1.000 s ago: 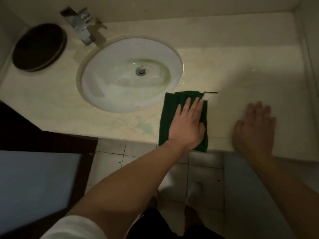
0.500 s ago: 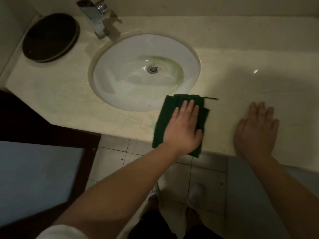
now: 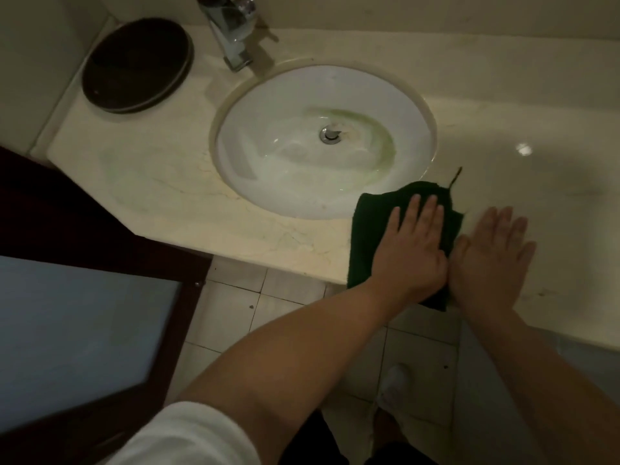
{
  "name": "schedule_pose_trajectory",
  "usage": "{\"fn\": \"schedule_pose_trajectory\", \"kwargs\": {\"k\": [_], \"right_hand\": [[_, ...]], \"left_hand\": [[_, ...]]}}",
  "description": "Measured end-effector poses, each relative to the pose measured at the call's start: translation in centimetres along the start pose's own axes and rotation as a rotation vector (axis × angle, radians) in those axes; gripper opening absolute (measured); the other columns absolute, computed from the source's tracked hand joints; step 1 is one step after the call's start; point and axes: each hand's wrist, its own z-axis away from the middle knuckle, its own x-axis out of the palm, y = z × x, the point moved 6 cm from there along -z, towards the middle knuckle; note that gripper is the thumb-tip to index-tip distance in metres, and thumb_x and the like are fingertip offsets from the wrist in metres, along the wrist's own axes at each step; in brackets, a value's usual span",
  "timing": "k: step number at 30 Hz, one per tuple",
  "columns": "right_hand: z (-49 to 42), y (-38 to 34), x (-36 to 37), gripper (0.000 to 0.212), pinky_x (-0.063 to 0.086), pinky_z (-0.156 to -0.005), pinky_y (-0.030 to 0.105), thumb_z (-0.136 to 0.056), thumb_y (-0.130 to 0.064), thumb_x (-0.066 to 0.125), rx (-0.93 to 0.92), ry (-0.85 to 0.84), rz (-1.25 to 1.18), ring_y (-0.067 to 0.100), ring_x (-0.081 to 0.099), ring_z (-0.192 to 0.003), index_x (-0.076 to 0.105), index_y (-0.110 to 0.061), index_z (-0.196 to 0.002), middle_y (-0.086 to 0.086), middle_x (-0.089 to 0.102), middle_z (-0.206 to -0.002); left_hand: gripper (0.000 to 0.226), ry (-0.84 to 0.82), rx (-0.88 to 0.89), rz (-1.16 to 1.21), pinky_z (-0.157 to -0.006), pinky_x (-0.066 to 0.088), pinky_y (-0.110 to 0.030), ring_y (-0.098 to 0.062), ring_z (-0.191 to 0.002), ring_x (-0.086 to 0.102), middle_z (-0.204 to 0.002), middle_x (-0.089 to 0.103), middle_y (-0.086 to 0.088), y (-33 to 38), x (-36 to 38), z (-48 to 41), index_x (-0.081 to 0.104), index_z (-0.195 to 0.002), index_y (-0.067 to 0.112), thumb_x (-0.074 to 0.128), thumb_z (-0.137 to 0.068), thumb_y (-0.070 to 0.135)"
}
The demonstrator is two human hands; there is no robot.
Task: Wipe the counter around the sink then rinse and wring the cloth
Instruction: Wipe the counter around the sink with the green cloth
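Note:
A dark green cloth (image 3: 369, 223) lies folded on the beige marble counter (image 3: 151, 169), just right of the sink's front rim, with its near end hanging over the counter edge. My left hand (image 3: 412, 250) presses flat on the cloth, fingers stretched out and pointing away from me. My right hand (image 3: 489, 260) rests flat on the bare counter directly to the right, its thumb side touching my left hand. The white oval sink (image 3: 268, 129) holds a greenish ring around the drain (image 3: 330, 134). No water runs from the chrome faucet (image 3: 231, 31).
A round black tray (image 3: 137, 65) sits on the counter's back left corner. A dark wooden door with a frosted glass panel (image 3: 84, 330) stands at the left, below the counter. The floor is tiled (image 3: 235, 303), and my feet are under the counter edge.
My left hand has slid the cloth to the right along the front edge, closing the gap to my right hand. The two hands now touch.

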Motion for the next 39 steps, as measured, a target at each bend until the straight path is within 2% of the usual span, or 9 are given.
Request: {"fn": "schedule_pose_trajectory", "kwargs": {"k": [6, 10, 14, 20, 24, 30, 33, 35, 39], "right_hand": [[2.0, -3.8, 0.7, 0.068, 0.001, -0.12, 0.05, -0.095, -0.035, 0.018, -0.044, -0.012, 0.024, 0.031, 0.001, -0.151, 0.008, -0.005, -0.155, 0.013, 0.005, -0.164], [2.0, -4.1, 0.5, 0.071, 0.005, -0.121, 0.052, -0.093, -0.037, 0.022, -0.051, -0.018, 0.042, 0.03, 0.003, -0.151, 0.009, -0.006, -0.155, 0.011, 0.007, -0.164], [2.0, -4.3, 0.3, 0.071, 0.007, -0.12, 0.054, -0.092, -0.036, 0.024, -0.055, 0.0, 0.044, 0.032, 0.006, -0.151, 0.012, -0.006, -0.154, 0.012, 0.01, -0.164], [1.9, -4.0, 0.3, 0.071, 0.01, -0.119, 0.053, -0.092, -0.037, 0.023, -0.083, -0.029, 0.03, 0.033, 0.008, -0.15, 0.013, -0.006, -0.154, 0.013, 0.011, -0.163], [0.7, -0.6, -1.3, 0.064, 0.028, -0.11, 0.052, -0.091, -0.033, 0.028, -0.286, -0.019, 0.017, 0.034, 0.026, -0.145, 0.029, -0.008, -0.15, 0.015, 0.028, -0.158], [-0.8, 3.4, -1.7, 0.065, 0.014, -0.118, 0.048, -0.094, -0.037, 0.026, -0.241, 0.0, 0.05, 0.031, 0.017, -0.148, 0.021, -0.009, -0.153, 0.013, 0.02, -0.162], [-0.9, 3.4, -1.7, 0.066, 0.021, -0.116, 0.051, -0.091, -0.033, 0.03, -0.253, 0.024, 0.065, 0.036, 0.025, -0.145, 0.029, -0.005, -0.15, 0.018, 0.028, -0.158], [-1.2, 3.7, -1.7, 0.068, 0.019, -0.117, 0.05, -0.09, -0.035, 0.03, -0.235, 0.006, 0.066, 0.035, 0.022, -0.147, 0.027, -0.005, -0.151, 0.017, 0.025, -0.159], [-0.9, 3.8, -1.8, 0.073, 0.017, -0.121, 0.046, -0.088, -0.033, 0.033, -0.18, 0.006, -0.018, 0.033, 0.014, -0.149, 0.021, -0.001, -0.152, 0.018, 0.018, -0.161]], "left_hand": [[0.067, -0.055, 0.088, -0.058, -0.121, -0.004, -0.041, -0.024, -0.149, -0.008, -0.163, -0.004, -0.008, -4.2, -0.1, 3.1, 0.001, -0.153, 0.009, 0.023, -0.096, 0.037], [0.072, -0.014, -0.077, 0.0, -0.121, 0.003, -0.039, -0.024, -0.15, 0.003, -0.163, 0.009, -0.01, -12.0, -1.9, 5.2, 0.01, -0.153, 0.011, 0.034, -0.09, 0.035], [0.067, -0.021, -0.217, -0.052, -0.122, 0.006, -0.045, -0.027, -0.15, 0.003, -0.162, 0.013, -0.011, -16.4, -2.5, 6.7, 0.012, -0.153, 0.008, 0.023, -0.092, 0.036], [0.07, -0.047, -0.252, -0.04, -0.121, 0.003, -0.05, -0.03, -0.149, -0.001, -0.163, 0.005, -0.011, -8.8, -1.6, 4.2, 0.004, -0.153, 0.008, 0.025, -0.094, 0.038], [0.069, -0.063, -0.162, -0.053, -0.119, -0.003, -0.05, -0.033, -0.149, -0.007, -0.162, -0.004, -0.015, -1.6, 0.3, 2.3, 0.0, -0.152, 0.004, 0.022, -0.097, 0.039], [0.072, -0.043, 0.036, -0.086, -0.122, 0.004, -0.043, -0.031, -0.149, -0.005, -0.162, 0.002, -0.015, -2.9, -0.5, 3.5, 0.003, -0.151, 0.002, 0.023, -0.097, 0.044], [0.074, 0.05, -0.165, -0.006, -0.121, 0.002, -0.038, -0.03, -0.149, 0.009, -0.16, 0.016, -0.017, -9.4, -1.3, 5.2, 0.015, -0.152, 0.003, 0.034, -0.092, 0.042], [0.072, 0.052, -0.317, -0.041, -0.121, 0.003, -0.041, -0.031, -0.149, 0.009, -0.16, 0.016, -0.018, -13.6, -1.6, 6.6, 0.015, -0.152, 0.003, 0.026, -0.093, 0.043], [0.073, 0.061, -0.386, -0.038, -0.121, 0.009, -0.048, -0.032, -0.149, 0.005, -0.161, 0.013, -0.017, -11.2, -1.4, 5.5, 0.014, -0.152, 0.002, 0.018, -0.092, 0.043]]}}
